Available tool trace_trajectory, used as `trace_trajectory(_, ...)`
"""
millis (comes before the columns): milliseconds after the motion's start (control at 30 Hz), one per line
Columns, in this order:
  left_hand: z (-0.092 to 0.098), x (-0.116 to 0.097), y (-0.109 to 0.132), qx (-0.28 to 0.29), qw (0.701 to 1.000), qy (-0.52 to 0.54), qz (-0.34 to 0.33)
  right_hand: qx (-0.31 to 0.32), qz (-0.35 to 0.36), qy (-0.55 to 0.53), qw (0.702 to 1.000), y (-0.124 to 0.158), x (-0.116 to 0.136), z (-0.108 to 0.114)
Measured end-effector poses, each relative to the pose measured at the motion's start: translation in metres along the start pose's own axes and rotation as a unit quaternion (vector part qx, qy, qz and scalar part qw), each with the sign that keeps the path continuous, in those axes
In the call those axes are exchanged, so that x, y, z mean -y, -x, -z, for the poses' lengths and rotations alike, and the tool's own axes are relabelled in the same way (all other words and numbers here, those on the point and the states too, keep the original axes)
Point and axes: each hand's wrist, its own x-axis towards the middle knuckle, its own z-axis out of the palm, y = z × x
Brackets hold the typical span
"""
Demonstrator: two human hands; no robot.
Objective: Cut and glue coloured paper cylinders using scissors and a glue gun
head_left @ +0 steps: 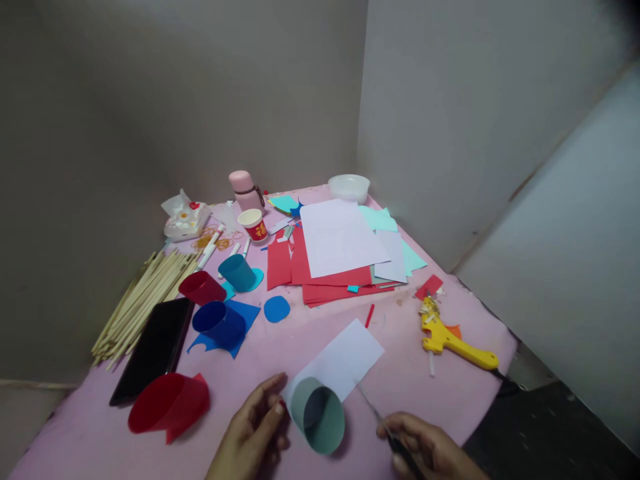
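A grey-green paper tube (300, 407) stands tilted near the front edge, on the end of a white paper strip (350, 357). My left hand (257, 423) is just left of the tube, its fingers loosely curved and apart, the tips close by the paper's left edge. Whether they touch the paper I cannot tell. In my right hand (420, 440) is a pair of scissors (373, 405), with a thin metal blade pointing to the strip and a dark handle partly hidden by the fingers.
Red (167, 403) and blue paper tubes (220, 327) stand left, beside a black tablet (155, 347) and wooden sticks (145, 300). Paper sheets (340, 237) lie behind. A yellow glue gun (455, 343) is right. Behind are a cup (254, 227), flask (245, 190) and bowl (349, 188).
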Motion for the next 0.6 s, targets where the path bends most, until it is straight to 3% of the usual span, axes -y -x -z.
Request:
trace_trajectory(100, 0.003, 0.001, -0.003, 0.011, 1.0, -0.001, -0.012, -0.098, 0.079, 0.133, 0.983, -0.008, 0.025, 0.006)
trace_trajectory(200, 0.004, -0.004, -0.004, 0.032, 0.999, -0.017, 0.014, -0.156, 0.184, 0.36, 0.901, -0.027, 0.052, 0.011)
trace_trajectory(267, 0.005, -0.008, -0.004, 0.041, 0.999, -0.003, 0.033, -0.149, 0.192, 0.453, 0.858, -0.039, 0.062, 0.011)
trace_trajectory(600, 0.017, -0.015, 0.004, 0.043, 0.993, 0.064, 0.085, -0.145, 0.179, 0.577, 0.784, -0.049, 0.054, 0.003)
